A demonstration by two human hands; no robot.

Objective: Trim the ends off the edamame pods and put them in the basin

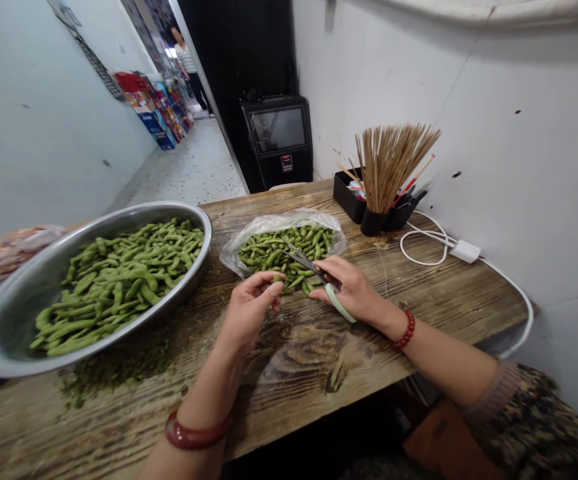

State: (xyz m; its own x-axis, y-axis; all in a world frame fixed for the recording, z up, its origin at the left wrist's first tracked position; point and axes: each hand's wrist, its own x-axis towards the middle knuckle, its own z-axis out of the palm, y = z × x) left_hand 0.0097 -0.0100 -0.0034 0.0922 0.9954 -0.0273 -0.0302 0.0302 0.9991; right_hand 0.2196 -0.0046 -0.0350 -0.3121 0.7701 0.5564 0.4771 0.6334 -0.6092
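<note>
Between its thumb and fingers my left hand (253, 307) pinches a green edamame pod (277, 279), mostly hidden by the fingertips. My right hand (351, 290) grips a pair of scissors (305, 260) with pale green handles; the dark blades are apart and point up and left over the pods. Behind both hands lies a clear plastic bag (236, 250), spread open and filled with edamame pods (289, 243). At the left, a large oval metal basin (207, 230) holds a heap of edamame pods (129, 273).
Green trimmings (119, 370) lie beside the basin on the wooden table (279, 400). A black holder (373, 223) with wooden skewers (391, 167) stands near the wall, by a white charger and cable (465, 251). Pinkish bagged items (9, 257) sit far left. A person (189, 67) stands beyond the doorway.
</note>
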